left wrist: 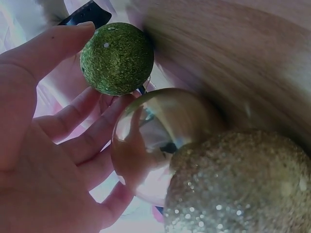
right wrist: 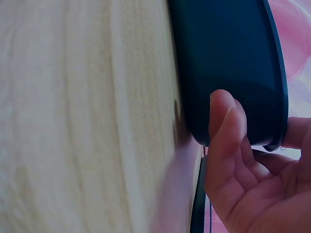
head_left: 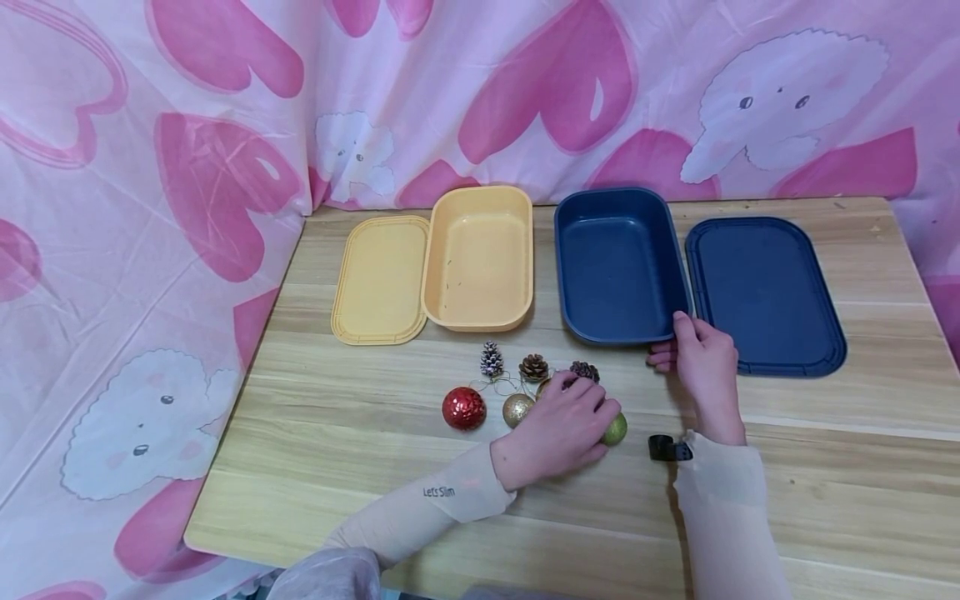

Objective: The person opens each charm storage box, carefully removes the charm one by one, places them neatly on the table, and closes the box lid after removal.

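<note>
My left hand [head_left: 558, 429] reaches over a small group of ornaments. Its thumb and fingers are curled about a green glitter ball [left wrist: 117, 59], with the thumb tip at one side of it. Right beside those fingers is a shiny gold ball [left wrist: 146, 145], and closer to the camera a gold glitter ball [left wrist: 243, 189]. My right hand [head_left: 708, 371] grips the near right corner of a dark blue box [head_left: 618, 267], thumb at the rim and fingers against the outer wall. A red ball [head_left: 464, 408] lies to the left of the gold ones.
Several pine cones [head_left: 533, 367] lie behind the balls, one partly hidden by my left hand. A yellow box [head_left: 480, 258] and its yellow lid [head_left: 381, 281] stand at the back left. A dark blue lid [head_left: 767, 296] lies right of the blue box, on the wooden table [head_left: 847, 467].
</note>
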Demonstrator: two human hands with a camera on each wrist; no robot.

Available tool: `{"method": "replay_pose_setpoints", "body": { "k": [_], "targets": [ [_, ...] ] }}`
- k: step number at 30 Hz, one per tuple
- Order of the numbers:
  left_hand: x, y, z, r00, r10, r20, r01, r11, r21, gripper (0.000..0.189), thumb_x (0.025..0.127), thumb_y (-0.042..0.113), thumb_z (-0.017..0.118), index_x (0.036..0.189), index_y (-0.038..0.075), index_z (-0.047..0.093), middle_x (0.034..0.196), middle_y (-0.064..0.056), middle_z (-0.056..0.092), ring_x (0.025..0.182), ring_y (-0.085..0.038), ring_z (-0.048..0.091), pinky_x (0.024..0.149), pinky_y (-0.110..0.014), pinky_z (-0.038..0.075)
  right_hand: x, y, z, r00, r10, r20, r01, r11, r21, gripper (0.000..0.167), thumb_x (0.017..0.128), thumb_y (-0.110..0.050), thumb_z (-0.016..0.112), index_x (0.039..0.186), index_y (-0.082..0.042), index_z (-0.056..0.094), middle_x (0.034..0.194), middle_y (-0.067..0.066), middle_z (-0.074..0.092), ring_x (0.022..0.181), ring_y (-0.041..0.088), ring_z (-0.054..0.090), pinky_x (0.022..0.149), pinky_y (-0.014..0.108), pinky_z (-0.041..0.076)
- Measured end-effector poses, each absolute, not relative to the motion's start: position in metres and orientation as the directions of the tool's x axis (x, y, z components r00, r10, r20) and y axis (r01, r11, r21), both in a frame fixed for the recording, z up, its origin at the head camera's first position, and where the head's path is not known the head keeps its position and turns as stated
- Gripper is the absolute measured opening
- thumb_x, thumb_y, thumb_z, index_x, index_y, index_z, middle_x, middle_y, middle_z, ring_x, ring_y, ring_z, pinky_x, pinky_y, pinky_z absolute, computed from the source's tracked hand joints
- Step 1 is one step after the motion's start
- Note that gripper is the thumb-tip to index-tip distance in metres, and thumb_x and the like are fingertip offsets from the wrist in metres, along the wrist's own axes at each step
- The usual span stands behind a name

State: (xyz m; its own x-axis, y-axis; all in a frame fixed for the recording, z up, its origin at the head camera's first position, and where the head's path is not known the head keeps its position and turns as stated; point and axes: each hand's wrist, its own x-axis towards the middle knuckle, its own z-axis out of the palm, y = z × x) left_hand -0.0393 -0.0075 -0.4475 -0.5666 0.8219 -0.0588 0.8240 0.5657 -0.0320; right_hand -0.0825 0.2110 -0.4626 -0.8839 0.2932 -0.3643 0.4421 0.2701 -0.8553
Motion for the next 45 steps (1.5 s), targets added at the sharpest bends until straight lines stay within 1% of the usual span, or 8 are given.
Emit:
{"method": "replay_pose_setpoints", "body": {
  "k": [5, 13, 20, 29, 35, 40, 43, 45],
  "targets": [
    [-0.04, -0.008, -0.447, -0.566, 0.823, -0.049, 0.824, 0.565, -0.034, 0.043, 0.087, 0.056, 0.06, 0.116, 0.024, 0.056, 0.112, 0.007, 0.062, 0.111, -0.012, 0.053, 0.104, -0.038, 0.036, -0.082, 0.211, -0.462, -0.883, 0.292, -0.368, 0.445, 0.267, -0.855, 0.059, 0.101, -0.051, 0.037, 0.112, 0.001, 0.061, 0.067, -0.011, 0.072, 0.062, 0.01, 0.071, 0.06, 0.022, 0.057],
    [-0.041, -0.008, -0.447, -0.573, 0.819, -0.032, 0.82, 0.572, -0.024, 0.039, 0.088, 0.054, 0.059, 0.114, 0.024, 0.056, 0.112, 0.007, 0.06, 0.113, -0.013, 0.051, 0.103, -0.038, 0.037, -0.082, 0.21, -0.462, -0.886, 0.293, -0.359, 0.436, 0.263, -0.861, 0.057, 0.101, -0.049, 0.038, 0.11, 0.002, 0.062, 0.068, -0.009, 0.072, 0.062, 0.012, 0.071, 0.06, 0.021, 0.057],
    [-0.041, -0.008, -0.446, -0.579, 0.815, -0.022, 0.815, 0.578, -0.046, 0.039, 0.089, 0.054, 0.058, 0.113, 0.024, 0.056, 0.111, 0.007, 0.06, 0.112, -0.013, 0.051, 0.099, -0.036, 0.039, -0.082, 0.21, -0.462, -0.888, 0.293, -0.354, 0.432, 0.269, -0.861, 0.058, 0.101, -0.049, 0.038, 0.11, 0.003, 0.062, 0.068, -0.009, 0.073, 0.062, 0.012, 0.072, 0.06, 0.021, 0.057],
    [-0.041, -0.009, -0.445, -0.58, 0.814, -0.018, 0.814, 0.579, -0.036, 0.038, 0.089, 0.054, 0.057, 0.113, 0.024, 0.057, 0.112, 0.006, 0.06, 0.113, -0.013, 0.052, 0.101, -0.037, 0.039, -0.082, 0.211, -0.463, -0.885, 0.291, -0.364, 0.44, 0.264, -0.858, 0.059, 0.1, -0.051, 0.037, 0.113, 0.001, 0.061, 0.066, -0.012, 0.071, 0.062, 0.009, 0.071, 0.061, 0.022, 0.057],
    [-0.043, -0.01, -0.444, -0.578, 0.816, -0.009, 0.816, 0.578, -0.009, 0.038, 0.09, 0.054, 0.057, 0.112, 0.023, 0.057, 0.111, 0.006, 0.059, 0.112, -0.013, 0.051, 0.102, -0.038, 0.037, -0.082, 0.211, -0.465, -0.887, 0.295, -0.354, 0.435, 0.278, -0.856, 0.059, 0.1, -0.051, 0.037, 0.11, 0.002, 0.061, 0.066, -0.012, 0.071, 0.061, 0.01, 0.071, 0.06, 0.02, 0.057],
    [-0.045, -0.011, -0.441, -0.585, 0.81, -0.033, 0.81, 0.586, 0.026, 0.04, 0.092, 0.056, 0.053, 0.114, 0.024, 0.058, 0.111, 0.006, 0.058, 0.112, -0.013, 0.05, 0.102, -0.039, 0.038, -0.082, 0.211, -0.465, -0.885, 0.298, -0.358, 0.439, 0.276, -0.855, 0.059, 0.1, -0.052, 0.037, 0.112, 0.001, 0.061, 0.066, -0.012, 0.071, 0.061, 0.01, 0.071, 0.061, 0.02, 0.057],
    [-0.047, -0.013, -0.437, -0.591, 0.805, -0.054, 0.802, 0.593, 0.066, 0.04, 0.094, 0.056, 0.05, 0.115, 0.024, 0.058, 0.114, 0.006, 0.057, 0.113, -0.013, 0.05, 0.103, -0.04, 0.037, -0.082, 0.211, -0.465, -0.884, 0.299, -0.36, 0.441, 0.274, -0.855, 0.06, 0.1, -0.052, 0.037, 0.113, 0.001, 0.061, 0.066, -0.012, 0.071, 0.062, 0.01, 0.071, 0.061, 0.02, 0.057],
    [-0.048, -0.016, -0.433, -0.596, 0.8, -0.066, 0.792, 0.6, 0.114, 0.039, 0.094, 0.055, 0.049, 0.116, 0.024, 0.058, 0.115, 0.007, 0.056, 0.115, -0.013, 0.049, 0.105, -0.039, 0.035, -0.082, 0.211, -0.464, -0.886, 0.297, -0.357, 0.438, 0.278, -0.855, 0.06, 0.1, -0.051, 0.036, 0.113, 0.002, 0.061, 0.066, -0.013, 0.071, 0.061, 0.009, 0.071, 0.06, 0.021, 0.057]
  ]
}}
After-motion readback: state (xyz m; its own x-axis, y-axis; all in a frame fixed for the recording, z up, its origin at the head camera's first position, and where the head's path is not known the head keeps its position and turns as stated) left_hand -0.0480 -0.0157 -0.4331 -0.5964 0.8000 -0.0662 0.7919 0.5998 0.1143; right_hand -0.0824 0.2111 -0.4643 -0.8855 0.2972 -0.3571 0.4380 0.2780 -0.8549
